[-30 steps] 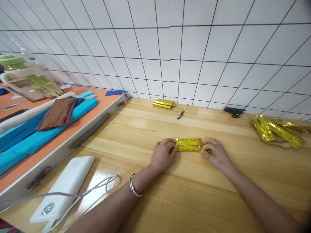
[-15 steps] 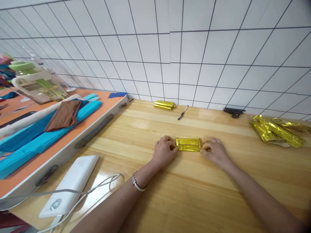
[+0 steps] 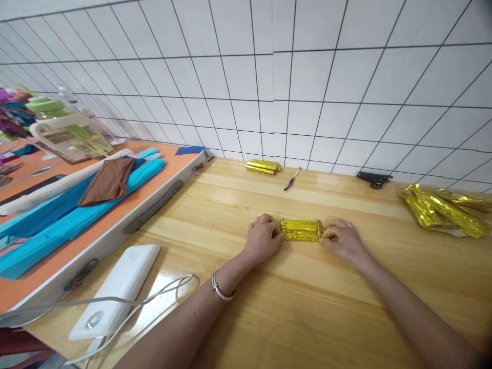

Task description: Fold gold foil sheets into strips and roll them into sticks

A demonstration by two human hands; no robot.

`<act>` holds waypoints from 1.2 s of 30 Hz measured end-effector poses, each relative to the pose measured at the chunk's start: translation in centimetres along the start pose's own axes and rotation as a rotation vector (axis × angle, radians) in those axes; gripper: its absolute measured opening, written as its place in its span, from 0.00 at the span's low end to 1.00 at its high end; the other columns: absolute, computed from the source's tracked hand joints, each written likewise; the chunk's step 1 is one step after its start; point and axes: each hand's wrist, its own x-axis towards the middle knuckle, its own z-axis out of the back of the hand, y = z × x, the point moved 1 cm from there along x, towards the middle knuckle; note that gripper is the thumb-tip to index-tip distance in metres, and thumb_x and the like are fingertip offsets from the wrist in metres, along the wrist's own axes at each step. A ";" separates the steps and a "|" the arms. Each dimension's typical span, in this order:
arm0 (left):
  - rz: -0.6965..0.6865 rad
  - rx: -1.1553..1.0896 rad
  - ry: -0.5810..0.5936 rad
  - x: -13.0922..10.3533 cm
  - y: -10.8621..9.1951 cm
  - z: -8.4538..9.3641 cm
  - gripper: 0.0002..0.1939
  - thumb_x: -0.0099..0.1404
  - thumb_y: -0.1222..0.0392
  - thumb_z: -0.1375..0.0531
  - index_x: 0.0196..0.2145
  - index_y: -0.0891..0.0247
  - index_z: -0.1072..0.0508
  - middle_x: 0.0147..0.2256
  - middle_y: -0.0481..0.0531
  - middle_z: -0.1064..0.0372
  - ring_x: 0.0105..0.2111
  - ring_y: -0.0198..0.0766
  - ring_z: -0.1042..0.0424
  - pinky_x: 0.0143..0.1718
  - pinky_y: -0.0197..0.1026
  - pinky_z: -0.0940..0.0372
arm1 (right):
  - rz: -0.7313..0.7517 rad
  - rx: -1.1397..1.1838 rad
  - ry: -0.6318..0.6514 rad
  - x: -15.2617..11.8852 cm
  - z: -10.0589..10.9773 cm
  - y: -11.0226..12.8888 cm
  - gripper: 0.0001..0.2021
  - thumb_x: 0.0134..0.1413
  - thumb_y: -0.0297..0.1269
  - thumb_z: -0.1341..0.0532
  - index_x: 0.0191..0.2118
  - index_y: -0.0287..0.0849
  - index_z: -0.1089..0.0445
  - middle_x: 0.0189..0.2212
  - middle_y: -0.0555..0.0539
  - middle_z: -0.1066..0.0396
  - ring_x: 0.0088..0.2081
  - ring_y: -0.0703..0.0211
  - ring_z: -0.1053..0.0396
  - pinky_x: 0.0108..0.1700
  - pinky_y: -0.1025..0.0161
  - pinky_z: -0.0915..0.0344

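A small folded piece of gold foil [image 3: 302, 230] lies flat on the wooden table [image 3: 246, 302], its long side running left to right. My left hand [image 3: 264, 237] pinches its left end with curled fingers. At the opposite end, my right hand [image 3: 340, 240] grips the foil between thumb and fingers. Folds show along its length and at both short ends. The fingertips partly cover the foil's ends.
Behind are a gold foil bundle [image 3: 263, 166], a pen [image 3: 292, 179] and a black clip [image 3: 374, 179]. More gold foil [image 3: 442, 210] lies right. Left are a white power bank [image 3: 115, 292] with cable and an orange table [image 3: 165, 187] bearing blue and brown material.
The whole view has shifted slightly, so things appear a little further right. Both hands stay at the ends of the foil, with only slight finger movement.
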 end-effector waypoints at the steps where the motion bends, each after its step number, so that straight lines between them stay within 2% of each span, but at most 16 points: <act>1: 0.001 0.007 0.000 0.0 0.0 0.0 0.05 0.55 0.59 0.41 0.25 0.60 0.32 0.37 0.48 0.38 0.41 0.40 0.38 0.43 0.44 0.42 | 0.004 0.001 0.003 0.0 0.0 0.0 0.04 0.40 0.39 0.38 0.22 0.47 0.28 0.37 0.49 0.29 0.44 0.51 0.37 0.48 0.54 0.45; 5: 0.001 0.027 0.007 0.0 -0.1 0.0 0.07 0.55 0.58 0.40 0.24 0.61 0.33 0.37 0.49 0.38 0.41 0.40 0.38 0.43 0.43 0.42 | 0.019 0.013 0.011 0.1 0.1 -0.1 0.05 0.40 0.40 0.38 0.22 0.46 0.29 0.36 0.49 0.29 0.43 0.52 0.36 0.48 0.54 0.46; 10: 0.002 0.027 0.021 0.0 -0.1 0.2 0.05 0.55 0.58 0.40 0.27 0.60 0.32 0.39 0.50 0.38 0.42 0.41 0.38 0.43 0.43 0.42 | 0.028 0.039 0.022 0.1 0.4 -0.4 0.07 0.41 0.41 0.38 0.22 0.45 0.31 0.36 0.49 0.29 0.42 0.52 0.35 0.48 0.54 0.45; 15: -0.009 0.003 0.030 0.1 0.0 0.2 0.05 0.55 0.58 0.39 0.28 0.60 0.32 0.38 0.50 0.38 0.42 0.42 0.38 0.43 0.44 0.42 | 0.089 0.066 0.048 0.6 0.5 -1.2 0.08 0.44 0.42 0.39 0.23 0.45 0.32 0.34 0.49 0.29 0.40 0.53 0.34 0.48 0.53 0.46; 19: 0.002 -0.006 0.025 0.1 0.0 0.1 0.04 0.55 0.59 0.39 0.28 0.60 0.31 0.38 0.50 0.38 0.42 0.42 0.38 0.42 0.43 0.42 | 0.112 0.067 0.080 0.8 0.3 -1.8 0.07 0.45 0.42 0.39 0.23 0.45 0.32 0.34 0.50 0.29 0.40 0.54 0.34 0.48 0.53 0.46; 23: -0.003 -0.027 -0.012 -0.2 -0.2 0.1 0.05 0.55 0.62 0.39 0.31 0.58 0.31 0.38 0.49 0.37 0.41 0.40 0.38 0.42 0.43 0.43 | 0.093 0.055 0.060 0.7 -0.1 -2.1 0.05 0.44 0.40 0.39 0.25 0.45 0.32 0.34 0.50 0.29 0.40 0.54 0.35 0.48 0.54 0.47; 26: -0.063 -0.050 -0.028 -0.4 -0.4 0.0 0.04 0.57 0.65 0.41 0.31 0.58 0.31 0.36 0.48 0.36 0.40 0.39 0.38 0.42 0.41 0.43 | 0.079 0.067 0.029 0.5 -0.1 -1.8 0.05 0.43 0.39 0.39 0.27 0.46 0.32 0.32 0.50 0.30 0.39 0.53 0.35 0.47 0.54 0.46; 29: -0.180 -0.065 -0.006 -0.8 -0.7 -0.1 0.07 0.60 0.68 0.46 0.31 0.59 0.30 0.35 0.50 0.35 0.39 0.38 0.37 0.41 0.40 0.42 | 0.094 0.087 0.013 0.2 0.1 -1.3 0.05 0.44 0.39 0.40 0.29 0.47 0.31 0.32 0.50 0.30 0.39 0.54 0.36 0.46 0.54 0.45; 36: -0.395 -0.007 0.130 -1.4 -1.5 0.2 0.15 0.61 0.72 0.49 0.40 0.58 0.29 0.39 0.53 0.33 0.41 0.40 0.37 0.44 0.41 0.40 | 0.117 0.091 -0.018 -0.3 0.1 -0.7 0.04 0.46 0.37 0.41 0.30 0.49 0.29 0.35 0.49 0.30 0.41 0.53 0.36 0.46 0.54 0.45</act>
